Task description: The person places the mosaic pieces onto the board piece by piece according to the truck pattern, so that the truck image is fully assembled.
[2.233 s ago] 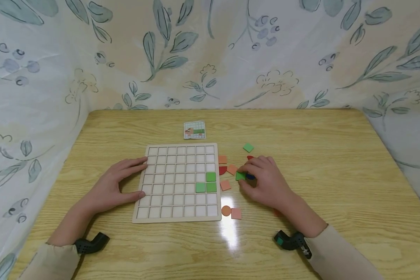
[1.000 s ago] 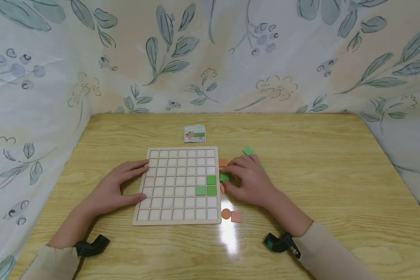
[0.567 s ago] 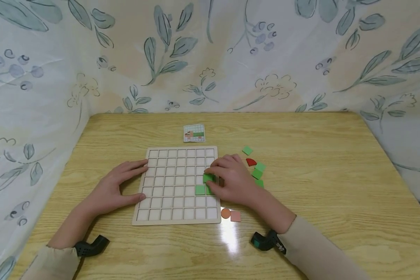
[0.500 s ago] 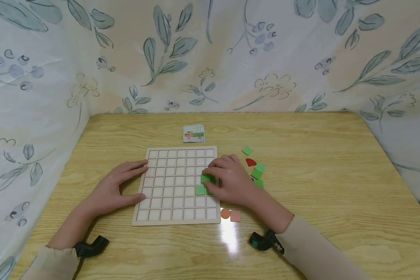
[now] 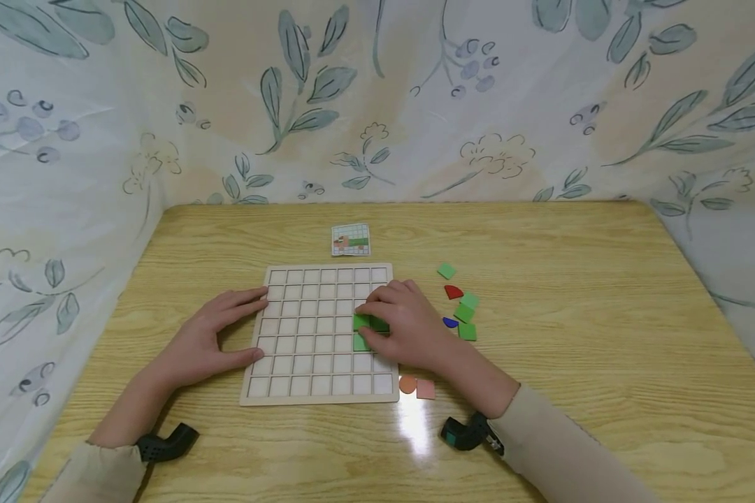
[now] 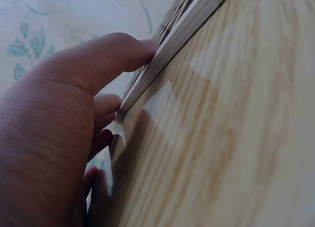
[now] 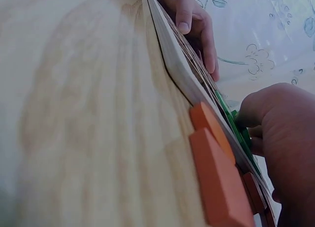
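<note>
A pale wooden grid board [image 5: 296,346] lies on the table. My left hand [image 5: 198,342] rests along its left side, fingers extended, thumb [image 6: 140,52] on the edge. Over the board's right part, my right hand [image 5: 412,328] pinches a green square tile [image 5: 360,322] between thumb and fingers. That tile sits at the cell just behind a lighter green tile [image 5: 360,343], low against the board in the right wrist view. Another green tile [image 5: 380,323] shows partly under the fingers; the hand hides the cells around it.
Right of the board lie several green tiles [image 5: 468,332], a red quarter-circle [image 5: 453,292] and a blue piece [image 5: 450,323]. An orange disc [image 5: 407,385] and a salmon square [image 5: 425,389] are by its front right corner. A printed pattern card [image 5: 350,239] lies behind it.
My right hand has picked the green tile from the loose pieces and carried it left over the board's right edge, to the second column from the right. The left hand has stayed put.
</note>
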### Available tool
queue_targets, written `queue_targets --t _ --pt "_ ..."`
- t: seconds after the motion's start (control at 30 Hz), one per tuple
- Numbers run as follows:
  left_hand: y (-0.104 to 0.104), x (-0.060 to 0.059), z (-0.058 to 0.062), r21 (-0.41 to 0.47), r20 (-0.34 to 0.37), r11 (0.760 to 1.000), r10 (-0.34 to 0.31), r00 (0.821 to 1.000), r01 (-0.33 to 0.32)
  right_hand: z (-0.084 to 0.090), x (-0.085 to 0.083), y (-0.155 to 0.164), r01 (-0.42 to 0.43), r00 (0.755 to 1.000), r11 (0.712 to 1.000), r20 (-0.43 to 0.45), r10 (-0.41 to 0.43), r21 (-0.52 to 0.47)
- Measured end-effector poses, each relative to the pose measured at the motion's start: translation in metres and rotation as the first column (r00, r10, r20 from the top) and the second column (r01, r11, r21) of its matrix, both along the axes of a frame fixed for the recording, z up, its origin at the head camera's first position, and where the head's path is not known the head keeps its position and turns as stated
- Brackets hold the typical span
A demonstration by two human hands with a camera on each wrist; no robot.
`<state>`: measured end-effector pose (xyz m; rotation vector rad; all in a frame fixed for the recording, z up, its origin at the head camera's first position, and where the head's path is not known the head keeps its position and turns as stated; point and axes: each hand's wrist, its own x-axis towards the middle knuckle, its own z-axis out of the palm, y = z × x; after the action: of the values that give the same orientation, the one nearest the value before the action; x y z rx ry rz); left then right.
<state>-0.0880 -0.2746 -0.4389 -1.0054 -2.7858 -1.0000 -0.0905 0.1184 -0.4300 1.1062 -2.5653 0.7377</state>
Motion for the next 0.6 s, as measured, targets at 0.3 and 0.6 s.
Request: queue_targets --t 0.3,0.6 --pt "0.0002 0.0002 0.0008 -0.009 0.011 1.000 0.014 1.000 -0.014 -0.0009 0.0006 0.0002 0.001 1.000 1.000 0.020 -0.001 -0.004" --pt "0.0007 0.0008 0.0025 -0.011 0.009 1.000 0.013 1.000 -0.013 -0.0016 0.0006 0.0010 0.002 1.000 1.000 0.031 -0.003 0.006"
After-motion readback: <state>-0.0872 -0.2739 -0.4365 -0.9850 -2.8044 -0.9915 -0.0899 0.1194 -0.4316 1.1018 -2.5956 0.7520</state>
